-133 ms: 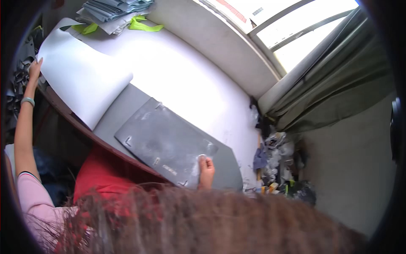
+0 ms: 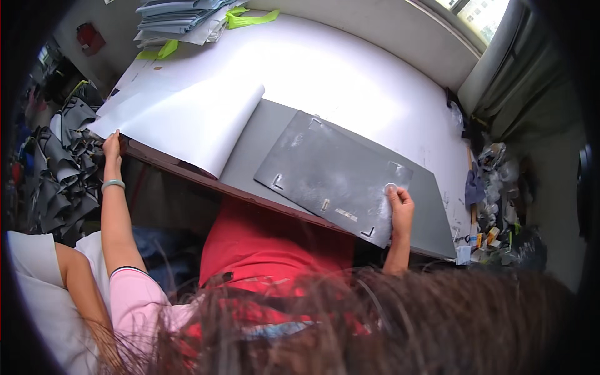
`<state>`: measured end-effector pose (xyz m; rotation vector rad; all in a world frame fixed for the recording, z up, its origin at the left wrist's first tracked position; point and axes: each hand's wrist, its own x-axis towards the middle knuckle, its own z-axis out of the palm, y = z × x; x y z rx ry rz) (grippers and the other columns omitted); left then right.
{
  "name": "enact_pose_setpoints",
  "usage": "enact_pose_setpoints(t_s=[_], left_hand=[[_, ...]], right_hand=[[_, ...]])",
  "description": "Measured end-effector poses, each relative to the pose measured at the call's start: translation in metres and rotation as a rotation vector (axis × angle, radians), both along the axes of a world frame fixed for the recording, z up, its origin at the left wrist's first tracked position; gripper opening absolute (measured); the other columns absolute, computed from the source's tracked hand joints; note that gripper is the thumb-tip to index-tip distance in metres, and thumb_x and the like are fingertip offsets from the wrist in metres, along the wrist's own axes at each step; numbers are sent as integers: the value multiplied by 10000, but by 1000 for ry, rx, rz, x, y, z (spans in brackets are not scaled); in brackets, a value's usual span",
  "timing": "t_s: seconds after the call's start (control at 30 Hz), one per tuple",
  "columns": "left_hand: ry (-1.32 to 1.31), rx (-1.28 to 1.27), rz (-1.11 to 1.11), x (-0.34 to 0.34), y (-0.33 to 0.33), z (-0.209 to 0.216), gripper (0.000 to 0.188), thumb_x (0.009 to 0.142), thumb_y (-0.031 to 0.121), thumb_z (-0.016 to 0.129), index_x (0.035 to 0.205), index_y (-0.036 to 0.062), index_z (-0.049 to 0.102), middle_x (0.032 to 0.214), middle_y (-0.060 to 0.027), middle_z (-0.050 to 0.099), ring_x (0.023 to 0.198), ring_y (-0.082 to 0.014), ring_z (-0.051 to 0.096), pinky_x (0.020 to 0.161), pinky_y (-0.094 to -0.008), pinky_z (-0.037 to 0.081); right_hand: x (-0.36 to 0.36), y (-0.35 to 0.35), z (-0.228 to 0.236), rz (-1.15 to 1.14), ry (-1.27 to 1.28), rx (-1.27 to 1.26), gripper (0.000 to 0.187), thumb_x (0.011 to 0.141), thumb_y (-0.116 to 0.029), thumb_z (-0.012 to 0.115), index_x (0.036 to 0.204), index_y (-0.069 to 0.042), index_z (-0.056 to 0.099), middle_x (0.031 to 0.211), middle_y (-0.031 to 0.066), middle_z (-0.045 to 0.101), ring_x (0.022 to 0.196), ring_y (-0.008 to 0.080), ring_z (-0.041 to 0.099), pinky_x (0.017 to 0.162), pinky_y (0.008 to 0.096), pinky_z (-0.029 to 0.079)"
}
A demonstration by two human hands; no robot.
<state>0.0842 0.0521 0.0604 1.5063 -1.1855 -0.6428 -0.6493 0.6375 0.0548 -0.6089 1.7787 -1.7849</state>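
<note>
Far to the left, my left hand is closed on the near edge of a large white sheet, at the table's edge. The sheet's right end curls over in a smooth roll beside a grey sheet lying flat. On the grey sheet rests a dark grey template board with corner marks and whitish smudges. My right hand is at the board's right edge, thumb and fingers pinched at a small round whitish disc. Whether the disc is loose or part of the board I cannot tell.
The white table has a brown front edge. Stacked blue-grey sheets with lime-green strips stand at the far left. Dark scraps heap on the left. Bags and clutter lie on the right. Another person's arm shows at lower left.
The view has swung left, so the table and board appear farther right. The white sheet's left end lies lower and flatter, with my left hand still on it. Another person's arm has come into view.
</note>
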Motion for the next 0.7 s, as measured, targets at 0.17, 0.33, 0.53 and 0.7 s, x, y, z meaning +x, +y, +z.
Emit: enact_pose_setpoints(t_s=[0.17,0.33,0.53,0.7], left_hand=[[-281,-59,321,-69,59,-30,647,907,400,717,1335,-51,535,1205,-233,630,1114,-374,601,1008,-463,463],[-504,-322,32,-139,107,19,516,923,195,720,1377,42,528,1359,-206,458,1156,-293,547,977,-413,482],[-514,-531,-373,-279,222,109,315,983,97,633,1297,65,628,1311,-94,569,1126,-193,602,971,-353,473],[-430,-569,-874,-350,295,109,182,976,24,630,1140,22,709,1180,-68,666,1028,-150,622,901,-295,502]], right_hand=[[-7,37,-1,-107,55,132,147,941,-183,734,956,-39,708,859,-15,669,801,61,580,759,225,471],[-20,41,12,-70,154,271,179,951,-215,704,962,-38,682,789,-3,667,667,52,585,593,220,472],[-25,34,14,-92,250,367,267,898,-323,769,934,-62,720,805,-19,651,727,77,563,663,247,454],[-36,33,16,-5,140,373,228,902,-296,769,945,-79,712,838,-24,644,755,68,552,704,224,441]])
